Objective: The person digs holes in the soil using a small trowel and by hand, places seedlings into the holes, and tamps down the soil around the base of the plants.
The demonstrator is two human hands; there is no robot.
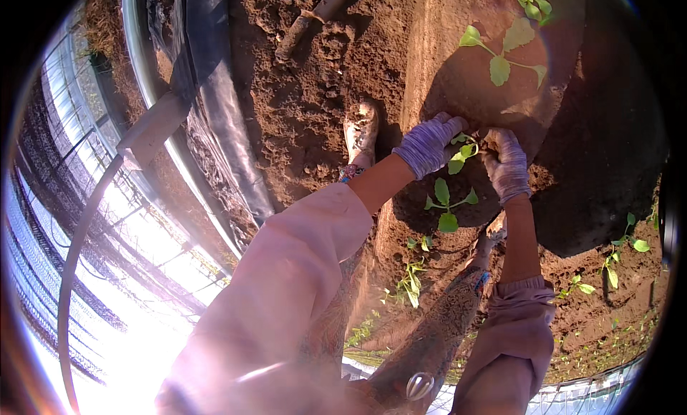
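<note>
My left hand (431, 145), in a purple-and-white knit glove, reaches down to the left of a small leafy seedling (457, 161). Its fingertips are at the ground, partly turned away from me. My right hand (505, 163), gloved alike, is bent just right of the same seedling, thumb and fingers curled towards the soil. Whether either hand pinches anything is hidden by the fingers and shade. Closer to my body, another broad-leaved seedling (447, 204) stands in my shadow. Beyond the hands, a larger seedling (500, 66) spreads its leaves over a brown, smooth strip.
A dark sheet-like area (601, 162) lies right of my right hand. My bare, muddy foot (360, 130) stands on loose soil (306, 109), with a pipe-like piece (314, 23) farther ahead. Black plastic sheeting (220, 103) and a greenhouse frame (145, 44) run along the left.
</note>
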